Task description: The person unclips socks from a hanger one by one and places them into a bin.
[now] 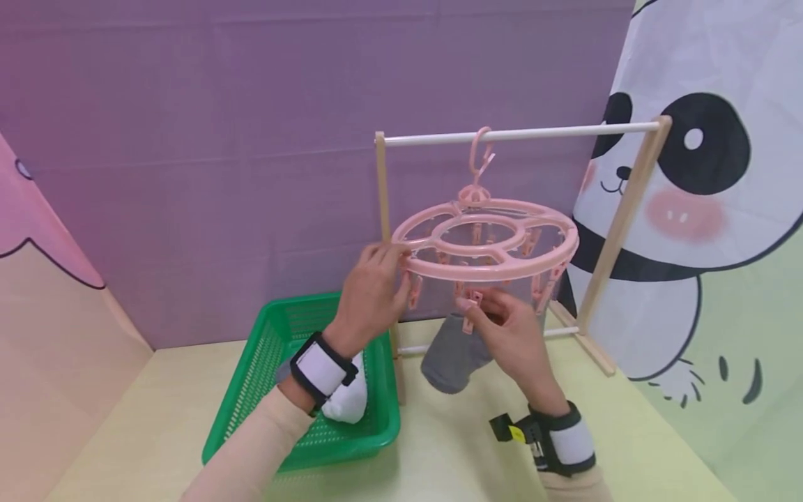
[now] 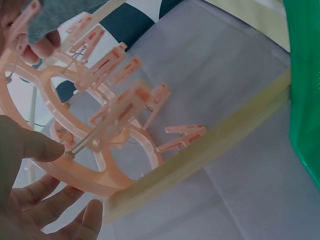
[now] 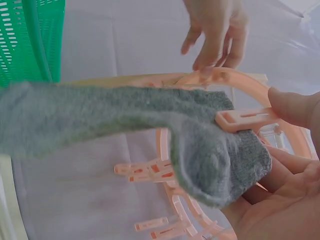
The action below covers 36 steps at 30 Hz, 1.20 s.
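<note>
A round pink clip hanger (image 1: 461, 270) hangs by its hook from a white bar, with several pink clothespins dangling beneath. My left hand (image 1: 370, 293) holds the left side of its ring, thumb on one side and fingers on the other. Under the front of the ring, my right hand (image 1: 517, 338) pinches one clothespin (image 3: 247, 120), the thumb on its handle. A grey sock (image 3: 125, 107) lies at the tip of that clothespin, some right fingers behind it. The sock droops down from there; whether the clothespin bites fully on it, I cannot tell.
The white bar (image 1: 564, 131) belongs to a rack with wooden posts (image 1: 627, 199) on the table. Left of it stands a green basket (image 1: 339, 446) with a white cloth item (image 1: 348, 401) and something grey inside. A purple sheet (image 1: 251, 139) hangs behind.
</note>
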Tool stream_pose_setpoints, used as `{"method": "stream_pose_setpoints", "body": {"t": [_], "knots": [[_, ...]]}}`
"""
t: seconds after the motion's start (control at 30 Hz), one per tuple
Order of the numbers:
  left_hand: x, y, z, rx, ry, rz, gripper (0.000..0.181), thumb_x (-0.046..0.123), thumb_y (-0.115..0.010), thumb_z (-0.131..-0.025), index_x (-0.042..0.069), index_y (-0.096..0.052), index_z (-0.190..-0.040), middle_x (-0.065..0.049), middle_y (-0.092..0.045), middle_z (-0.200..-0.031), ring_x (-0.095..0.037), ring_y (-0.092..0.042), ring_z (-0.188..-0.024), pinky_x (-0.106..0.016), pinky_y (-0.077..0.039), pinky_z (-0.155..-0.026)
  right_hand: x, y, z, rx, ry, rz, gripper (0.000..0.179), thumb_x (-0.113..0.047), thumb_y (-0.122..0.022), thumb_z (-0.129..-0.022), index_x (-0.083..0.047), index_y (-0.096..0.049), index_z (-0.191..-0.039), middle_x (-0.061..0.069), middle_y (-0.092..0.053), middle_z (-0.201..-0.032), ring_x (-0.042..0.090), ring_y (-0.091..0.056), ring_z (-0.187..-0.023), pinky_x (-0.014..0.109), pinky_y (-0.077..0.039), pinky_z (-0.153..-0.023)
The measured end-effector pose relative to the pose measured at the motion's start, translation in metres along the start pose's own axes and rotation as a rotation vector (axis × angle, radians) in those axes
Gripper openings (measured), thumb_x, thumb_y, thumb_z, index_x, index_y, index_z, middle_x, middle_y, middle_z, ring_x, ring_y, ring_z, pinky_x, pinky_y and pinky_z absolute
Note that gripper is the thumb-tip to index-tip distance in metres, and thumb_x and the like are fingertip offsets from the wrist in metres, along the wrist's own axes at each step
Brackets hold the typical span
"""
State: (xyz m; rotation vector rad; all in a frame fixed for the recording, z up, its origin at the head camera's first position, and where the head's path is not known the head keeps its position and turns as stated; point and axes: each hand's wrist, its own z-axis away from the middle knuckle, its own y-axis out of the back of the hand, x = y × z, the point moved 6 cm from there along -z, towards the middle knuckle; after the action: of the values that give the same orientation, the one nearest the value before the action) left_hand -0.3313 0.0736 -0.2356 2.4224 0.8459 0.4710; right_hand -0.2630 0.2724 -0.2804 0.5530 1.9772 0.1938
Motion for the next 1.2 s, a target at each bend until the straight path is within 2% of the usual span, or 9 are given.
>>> {"method": "stream_pose_setpoints", "body": {"t": [0.37,0.53,0.63,0.7,0.8,0.87,0.93,1.03,1.2], "knots": [[-0.009,-0.007,0.019,-0.037,0.057,0.066,0.057,0.010,-0.072,-0.097,0.003,-0.051,-0.150,-0.022,-0.063,-0.141,-0.042,-0.058,-0.133,-0.054,-0.054,-0.106,-0.003,-0.007,0.000,-0.017,0.031,0.025,0.035,-0.025,-0.071,-0.102,-0.004,-0.071,-0.129,0.016,-0.080,-0.113,-0.002,-0.070,-0.088,0.019,-0.054,-0.076],[-0.002,-0.011,0.048,-0.031,0.191,0.222,0.050,0.013,-0.070,-0.100,-0.004,-0.051,-0.143,-0.023,-0.063,-0.132,-0.035,-0.064,-0.115,-0.047,-0.057,-0.096,-0.004,-0.006,-0.001,-0.021,0.053,0.033,0.032,-0.025,-0.069,-0.103,-0.005,-0.072,-0.128,0.014,-0.081,-0.113,0.000,-0.069,-0.083,0.021,-0.050,-0.068],[0.009,-0.018,0.062,-0.112,0.248,0.381,0.040,0.016,-0.069,-0.101,-0.001,-0.057,-0.136,-0.018,-0.067,-0.130,-0.030,-0.066,-0.112,-0.044,-0.059,-0.092,-0.004,-0.006,-0.003,-0.033,0.060,0.034,0.031,-0.026,-0.067,-0.105,-0.006,-0.072,-0.128,0.013,-0.081,-0.113,0.003,-0.065,-0.080,0.022,-0.048,-0.066],[0.017,-0.025,0.067,-0.215,0.265,0.488,0.041,0.020,-0.069,-0.102,0.003,-0.058,-0.138,-0.015,-0.067,-0.135,-0.030,-0.066,-0.122,-0.046,-0.058,-0.100,-0.005,-0.006,-0.003,-0.037,0.055,0.034,0.032,-0.027,-0.065,-0.106,-0.006,-0.071,-0.129,0.012,-0.081,-0.113,0.004,-0.060,-0.073,0.022,-0.044,-0.065],[0.028,-0.037,0.069,-0.381,0.283,0.628,0.048,0.029,-0.069,-0.103,0.012,-0.057,-0.145,-0.008,-0.065,-0.144,-0.026,-0.063,-0.134,-0.048,-0.054,-0.109,-0.005,-0.005,-0.002,-0.039,0.029,0.032,0.034,-0.029,-0.063,-0.107,-0.006,-0.071,-0.131,0.010,-0.081,-0.112,-0.003,-0.063,-0.083,0.021,-0.047,-0.075],[0.032,-0.043,0.069,-0.473,0.298,0.682,0.047,0.035,-0.070,-0.102,0.017,-0.060,-0.144,-0.002,-0.068,-0.141,-0.020,-0.066,-0.128,-0.043,-0.056,-0.104,-0.005,-0.004,0.000,-0.040,0.007,0.024,0.036,-0.031,-0.061,-0.108,-0.006,-0.070,-0.132,0.010,-0.081,-0.112,-0.007,-0.065,-0.090,0.024,-0.049,-0.086],[0.036,-0.049,0.069,-0.538,0.306,0.723,0.039,0.038,-0.071,-0.101,0.019,-0.065,-0.134,0.001,-0.073,-0.121,-0.014,-0.069,-0.108,-0.033,-0.058,-0.088,-0.006,-0.004,0.001,-0.042,-0.011,0.010,0.037,-0.032,-0.061,-0.108,-0.006,-0.069,-0.132,0.011,-0.081,-0.111,-0.008,-0.067,-0.107,0.033,-0.050,-0.100],[0.039,-0.057,0.068,-0.589,0.325,0.783,0.025,0.038,-0.072,-0.100,0.016,-0.071,-0.111,0.004,-0.062,-0.085,-0.009,-0.059,-0.075,-0.024,-0.045,-0.064,-0.006,-0.004,0.004,-0.035,-0.025,-0.008,0.036,-0.033,-0.060,-0.108,-0.006,-0.069,-0.129,0.011,-0.081,-0.108,-0.006,-0.067,-0.110,0.042,-0.047,-0.105],[0.043,-0.065,0.068,-0.598,0.396,0.924,0.023,0.034,-0.073,-0.100,0.011,-0.076,-0.102,0.006,-0.067,-0.077,-0.006,-0.058,-0.067,-0.023,-0.043,-0.061,-0.007,-0.004,0.004,-0.021,-0.016,-0.018,0.032,-0.031,-0.060,-0.108,-0.006,-0.070,-0.124,0.009,-0.082,-0.103,-0.003,-0.068,-0.108,0.038,-0.046,-0.103]]}}
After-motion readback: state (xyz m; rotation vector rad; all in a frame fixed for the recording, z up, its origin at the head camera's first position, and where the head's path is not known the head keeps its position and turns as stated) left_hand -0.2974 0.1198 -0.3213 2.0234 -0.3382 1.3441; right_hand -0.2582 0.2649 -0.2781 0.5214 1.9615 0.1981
